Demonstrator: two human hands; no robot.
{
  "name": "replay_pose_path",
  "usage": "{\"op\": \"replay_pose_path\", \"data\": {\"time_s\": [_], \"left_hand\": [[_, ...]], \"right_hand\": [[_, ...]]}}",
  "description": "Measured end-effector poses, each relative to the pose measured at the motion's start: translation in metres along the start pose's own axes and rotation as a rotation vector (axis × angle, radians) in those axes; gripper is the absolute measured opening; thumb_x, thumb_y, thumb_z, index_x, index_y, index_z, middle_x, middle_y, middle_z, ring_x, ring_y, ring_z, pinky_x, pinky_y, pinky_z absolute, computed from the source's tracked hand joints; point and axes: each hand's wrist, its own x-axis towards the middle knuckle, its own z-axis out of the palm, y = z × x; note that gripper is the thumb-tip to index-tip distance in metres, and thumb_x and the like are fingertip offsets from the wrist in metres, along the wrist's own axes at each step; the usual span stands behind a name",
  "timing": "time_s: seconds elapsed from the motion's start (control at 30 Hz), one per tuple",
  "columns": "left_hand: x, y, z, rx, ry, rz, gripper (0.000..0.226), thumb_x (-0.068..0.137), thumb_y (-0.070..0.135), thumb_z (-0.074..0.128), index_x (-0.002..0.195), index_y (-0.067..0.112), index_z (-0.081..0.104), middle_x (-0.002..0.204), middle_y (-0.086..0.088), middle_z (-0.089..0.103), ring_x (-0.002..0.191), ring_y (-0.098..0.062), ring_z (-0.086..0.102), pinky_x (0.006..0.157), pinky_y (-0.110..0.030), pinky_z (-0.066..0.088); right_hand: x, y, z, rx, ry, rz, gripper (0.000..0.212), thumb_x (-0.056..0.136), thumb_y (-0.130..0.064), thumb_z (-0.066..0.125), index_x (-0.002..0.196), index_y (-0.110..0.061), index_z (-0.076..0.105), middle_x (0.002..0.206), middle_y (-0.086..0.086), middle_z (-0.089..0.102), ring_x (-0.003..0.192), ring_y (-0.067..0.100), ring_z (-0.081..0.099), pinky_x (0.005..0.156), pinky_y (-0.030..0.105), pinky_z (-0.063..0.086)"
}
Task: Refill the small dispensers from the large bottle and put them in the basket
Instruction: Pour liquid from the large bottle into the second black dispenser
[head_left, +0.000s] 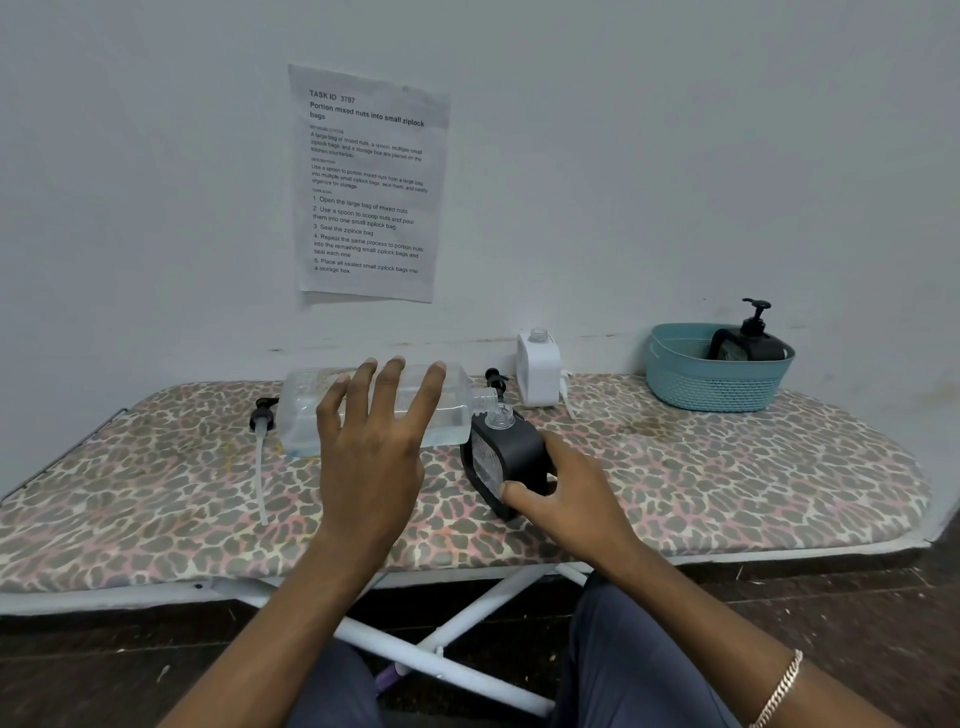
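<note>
The left hand (371, 447) is held over the large bottle (306, 410), palm away from the camera. Its fingers (387, 384) are straight and spread wide, gripping nothing. Whether the fingertips actually touch the bottle cannot be told from this view.

The large bottle is clear and uncapped. It lies on its side across the middle of the ironing board (727, 467), with a little clear liquid pooled along its lower side. Its neck points right, just at the open mouth of the black dispenser (511, 452).

The right hand (566, 499) grips that black dispenser, which leans slightly left. The thumb presses its near face and the other fingers curl round its right side.

A black pump (262, 415) with a long white tube lies on the board just left of the bottle's base. A second black pump head (496, 376) shows just behind the bottle's neck.

Farther back, near the wall, a white dispenser (537, 371) stands upright with its neck open, and a white pump tube (567, 397) lies beside it on the right.

At the far right of the board stands the teal basket (717, 384). Another black dispenser with its pump on (750, 343) is already in it.
</note>
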Motion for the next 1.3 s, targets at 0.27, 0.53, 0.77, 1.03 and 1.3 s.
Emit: {"op": "replay_pose_path", "data": {"time_s": [0.27, 0.53, 0.77, 1.03, 1.3], "left_hand": [[0.0001, 0.0002, -0.0004, 0.009, 0.002, 0.003, 0.094, 0.066, -0.013, 0.071, 0.152, 0.023, 0.054, 0.146, -0.018, 0.057, 0.139, -0.042, 0.051, 0.112, -0.057, 0.030], [0.0003, 0.0003, -0.0013, 0.016, -0.012, 0.004, 0.094, 0.066, -0.011, 0.073, 0.151, 0.023, 0.054, 0.146, -0.018, 0.057, 0.139, -0.042, 0.051, 0.111, -0.056, 0.030], [0.0002, 0.0007, -0.0020, 0.015, -0.008, 0.001, 0.093, 0.067, -0.012, 0.070, 0.151, 0.023, 0.054, 0.146, -0.018, 0.057, 0.139, -0.042, 0.050, 0.111, -0.056, 0.029], [0.0003, 0.0008, -0.0013, 0.017, -0.006, -0.002, 0.090, 0.069, -0.013, 0.067, 0.151, 0.023, 0.054, 0.146, -0.017, 0.057, 0.140, -0.041, 0.050, 0.112, -0.056, 0.030], [0.0004, 0.0011, -0.0022, 0.018, -0.011, -0.002, 0.091, 0.069, -0.012, 0.068, 0.152, 0.024, 0.053, 0.146, -0.017, 0.057, 0.140, -0.041, 0.050, 0.112, -0.055, 0.030]], "right_hand": [[0.0001, -0.0006, -0.0001, -0.002, 0.002, 0.007, 0.034, 0.083, -0.035, 0.075, 0.114, -0.028, 0.064, 0.095, -0.012, 0.071, 0.087, 0.005, 0.066, 0.076, 0.035, 0.060], [0.0001, -0.0012, -0.0004, -0.013, 0.007, 0.005, 0.033, 0.083, -0.034, 0.076, 0.113, -0.028, 0.064, 0.095, -0.013, 0.072, 0.088, 0.003, 0.066, 0.075, 0.034, 0.059], [0.0003, -0.0009, -0.0003, -0.018, 0.003, 0.007, 0.033, 0.082, -0.035, 0.076, 0.112, -0.028, 0.064, 0.094, -0.014, 0.071, 0.087, 0.002, 0.065, 0.074, 0.032, 0.059], [0.0000, -0.0006, -0.0004, -0.014, -0.001, 0.013, 0.034, 0.082, -0.035, 0.076, 0.113, -0.028, 0.063, 0.097, -0.014, 0.071, 0.088, 0.002, 0.065, 0.077, 0.033, 0.059], [-0.0002, -0.0016, -0.0009, -0.009, -0.003, 0.007, 0.034, 0.083, -0.034, 0.076, 0.114, -0.029, 0.063, 0.097, -0.015, 0.071, 0.089, 0.000, 0.065, 0.076, 0.028, 0.058]]}}
